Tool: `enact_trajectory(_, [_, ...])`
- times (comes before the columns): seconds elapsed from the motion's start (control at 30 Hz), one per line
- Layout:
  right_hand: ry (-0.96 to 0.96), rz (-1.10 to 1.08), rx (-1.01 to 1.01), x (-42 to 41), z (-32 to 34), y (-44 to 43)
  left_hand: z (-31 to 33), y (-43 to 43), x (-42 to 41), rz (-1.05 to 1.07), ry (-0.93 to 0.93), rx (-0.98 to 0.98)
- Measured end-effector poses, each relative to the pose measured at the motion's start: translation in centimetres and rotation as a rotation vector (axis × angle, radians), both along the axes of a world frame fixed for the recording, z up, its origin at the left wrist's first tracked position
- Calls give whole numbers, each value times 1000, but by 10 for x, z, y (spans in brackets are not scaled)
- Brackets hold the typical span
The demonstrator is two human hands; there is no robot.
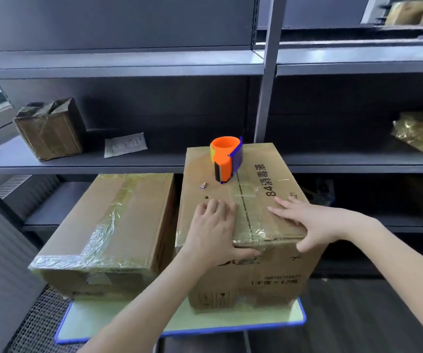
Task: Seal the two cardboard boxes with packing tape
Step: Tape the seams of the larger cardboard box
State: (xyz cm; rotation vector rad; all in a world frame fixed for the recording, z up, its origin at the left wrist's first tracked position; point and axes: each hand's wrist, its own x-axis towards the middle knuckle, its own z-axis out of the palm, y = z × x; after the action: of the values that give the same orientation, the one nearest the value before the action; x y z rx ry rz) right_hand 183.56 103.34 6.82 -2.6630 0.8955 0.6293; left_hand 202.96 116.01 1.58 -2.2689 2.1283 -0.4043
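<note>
Grey shelving [129, 159] behind. Both hands, left hand [214, 230] and right hand [315, 222], spread flat, pressing tape onto right box [256, 271]. Likely next: grab tape dispenser [227, 157] at far end.

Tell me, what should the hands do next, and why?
Probably rub the tape strip flat over the near edge of the taller box: it looks wrinkled there, and the left hand and right hand lie on either side. The tape dispenser stands behind.
</note>
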Motion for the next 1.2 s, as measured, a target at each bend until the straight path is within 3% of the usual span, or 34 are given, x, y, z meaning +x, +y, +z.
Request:
enact_trajectory(0.27, [5, 8, -11, 10, -3, -19, 5, -20, 13, 2, 41, 10])
enact_trajectory(0.37, [-71, -19, -16, 15, 8, -28, 11, -30, 26, 48, 389, -20])
enact_trajectory(0.43, [-242, -43, -160, 25, 13, -38, 17, -45, 41, 146, 727, -140])
enact_trajectory(0.5, [-383, -42, -336, 42, 14, -47, 22, -61, 53, 248, 892, -312])
enact_trajectory(0.6, [-511, 31, -474, 73, 8, -66, 24, -87, 64, 332, 922, -410])
enact_trajectory(0.73, [-652, 105, -551, 118, 0, -93, 20, -112, 75, 444, 1014, -394])
enact_trajectory(1.0, [-560, 207, -634, 159, -14, -129, 15, -123, 77, 417, 1018, -508])
enact_trajectory(1.2, [-653, 244, -518, 153, -15, -141, 23, -120, 77, 407, 1064, -587])
